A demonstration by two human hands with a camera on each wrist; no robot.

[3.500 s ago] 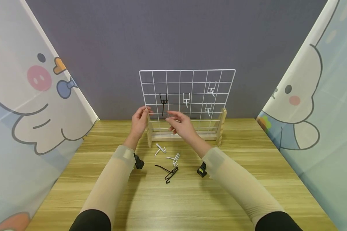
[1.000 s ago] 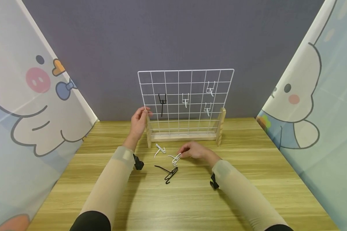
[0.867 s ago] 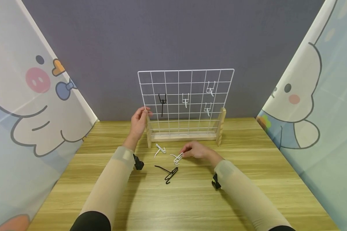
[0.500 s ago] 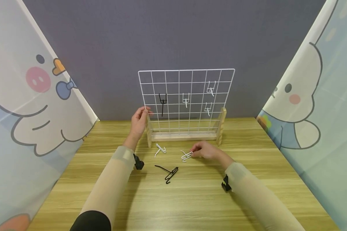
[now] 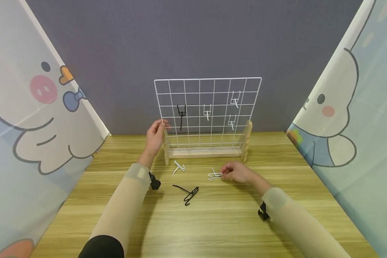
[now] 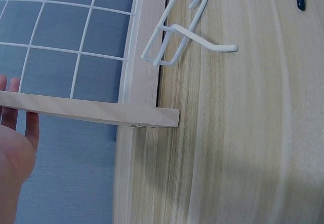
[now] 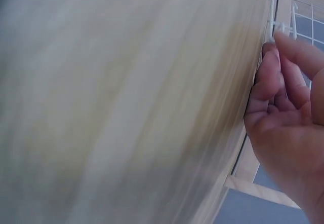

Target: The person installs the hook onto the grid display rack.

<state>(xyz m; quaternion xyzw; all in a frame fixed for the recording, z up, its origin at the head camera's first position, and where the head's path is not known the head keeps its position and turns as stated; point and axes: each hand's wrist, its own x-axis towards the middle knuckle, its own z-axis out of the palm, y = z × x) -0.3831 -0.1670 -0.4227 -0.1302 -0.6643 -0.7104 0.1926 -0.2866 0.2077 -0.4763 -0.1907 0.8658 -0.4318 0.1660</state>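
At far left hangs a pale fabric curtain printed with a pink-snouted cartoon figure (image 5: 35,118). The left hand (image 5: 154,137) is closed around the light wooden left upright (image 5: 166,152) of a rack, its thumb in front and fingers reaching behind. The upright stands at one edge of a white wire grid panel (image 5: 199,93). In front, on the wood-grain tabletop (image 5: 187,231), lies a loose white wire hook (image 5: 179,166); nearer the person lies a loose black wire hook (image 5: 191,193). Above them, a black long-pronged hook (image 5: 182,114) hangs on the grid, then a white short-pronged hook (image 5: 207,113) at mid-panel. Below that one, in front of the rack, a white double-wire hook (image 5: 215,175) is pinched by one end between the thumb and fingers of the right hand (image 5: 238,172); whether it touches the tabletop I cannot tell. Two more white hooks (image 5: 234,101) hang one above the other towards the panel's right side, near the wooden right upright (image 5: 246,141).
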